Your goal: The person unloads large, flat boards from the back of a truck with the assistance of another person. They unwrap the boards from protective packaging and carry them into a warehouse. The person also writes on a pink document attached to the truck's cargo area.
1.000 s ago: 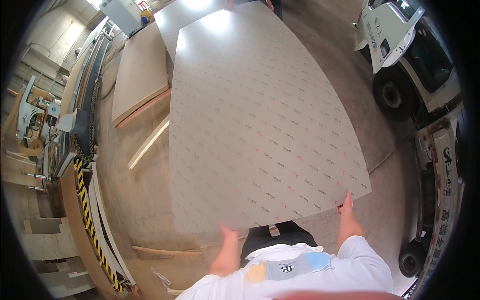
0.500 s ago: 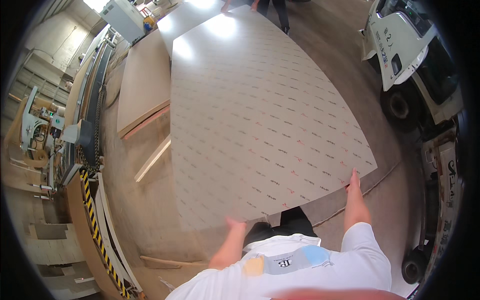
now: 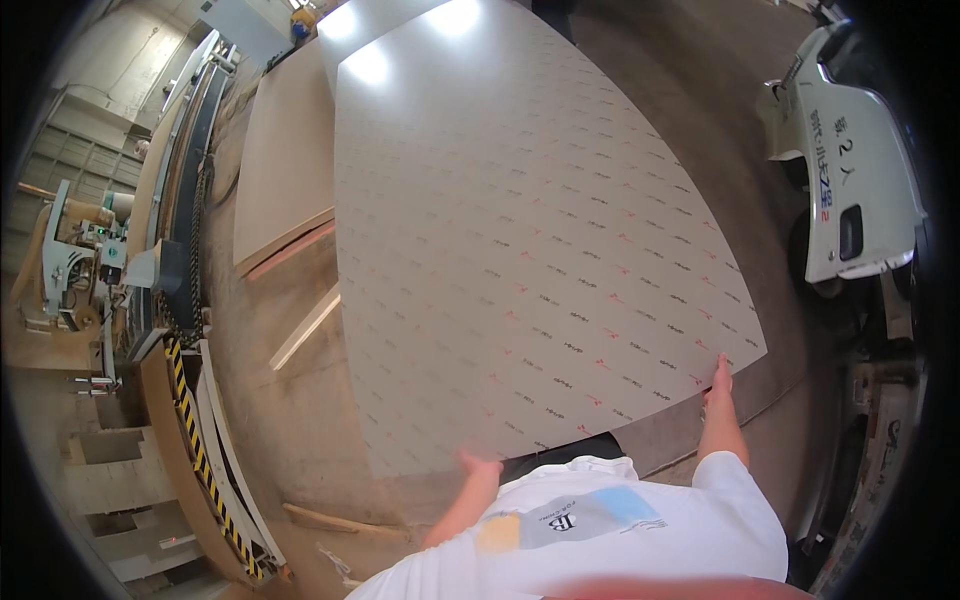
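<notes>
head view: large grey panel with a faint repeating printed pattern fills the middle of the frame, near edge at the person's waist, far end running up to the top where glare hits it. left hand is at the near edge toward the left corner, fingers look curled on or under the edge but the grip itself is hard to read, cannot tell how tight. right hand is at the near right corner, fingers closed on the panel's edge, thumb side up. both forearms come up from the white t-shirt at the bottom. panel looks held off the floor at the near end; far end hidden in glare, cannot tell what supports it there.

left of the panel a stack of tan boards lies flat, touching or just beside the panel's long edge. a loose wooden strip lies on the concrete floor below that stack. further left a long machine rail with yellow-black hazard striping runs along the frame. right side, a white forklift-type vehicle, well apart from the panel.

progress, judged: panel is gripped and up at the near end, carry looks mid-way; setting it down anywhere is not yet done.
</notes>
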{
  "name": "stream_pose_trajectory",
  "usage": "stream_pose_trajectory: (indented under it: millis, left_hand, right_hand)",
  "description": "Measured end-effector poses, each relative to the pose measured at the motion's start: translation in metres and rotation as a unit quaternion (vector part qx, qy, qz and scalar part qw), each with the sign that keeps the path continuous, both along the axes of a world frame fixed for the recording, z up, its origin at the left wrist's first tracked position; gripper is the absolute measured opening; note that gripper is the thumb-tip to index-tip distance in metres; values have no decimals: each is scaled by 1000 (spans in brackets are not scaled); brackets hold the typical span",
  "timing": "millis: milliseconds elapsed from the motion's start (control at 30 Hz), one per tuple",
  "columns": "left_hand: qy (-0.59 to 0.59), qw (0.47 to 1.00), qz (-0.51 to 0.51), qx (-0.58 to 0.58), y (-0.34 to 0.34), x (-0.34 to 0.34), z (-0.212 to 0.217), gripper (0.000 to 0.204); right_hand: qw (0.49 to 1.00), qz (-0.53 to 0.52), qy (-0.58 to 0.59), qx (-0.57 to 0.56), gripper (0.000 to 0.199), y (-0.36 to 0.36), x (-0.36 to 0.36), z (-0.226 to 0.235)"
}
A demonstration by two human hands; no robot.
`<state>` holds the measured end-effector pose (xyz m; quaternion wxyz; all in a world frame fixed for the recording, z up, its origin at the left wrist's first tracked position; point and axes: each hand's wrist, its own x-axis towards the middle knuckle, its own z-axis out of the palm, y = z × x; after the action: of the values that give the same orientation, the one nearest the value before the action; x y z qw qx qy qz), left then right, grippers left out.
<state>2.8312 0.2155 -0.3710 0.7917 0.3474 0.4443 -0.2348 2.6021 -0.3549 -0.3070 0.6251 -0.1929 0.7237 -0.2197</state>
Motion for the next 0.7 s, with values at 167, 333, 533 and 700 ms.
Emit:
stream_pose_trajectory:
  millis: [167, 333, 533, 700]
  left_hand:
    - [35, 999, 27, 24, -41, 46, 7, 74]
    - [-1, 1000, -10, 11, -80, 113, 9, 71]
    - [35, 998, 44, 5, -136, 220, -4, 65]
    - [-2, 997, 32, -77, -212, 336, -7, 66]
  right_hand:
    - [999, -7, -27, 25, 66, -36, 52, -15]
    - [999, -9, -10, 40, 65, -76, 110, -39]
    - [998, 2, 14, 55, 64, -133, 207, -70]
    - [995, 77, 37, 49, 65, -205, 323, -76]
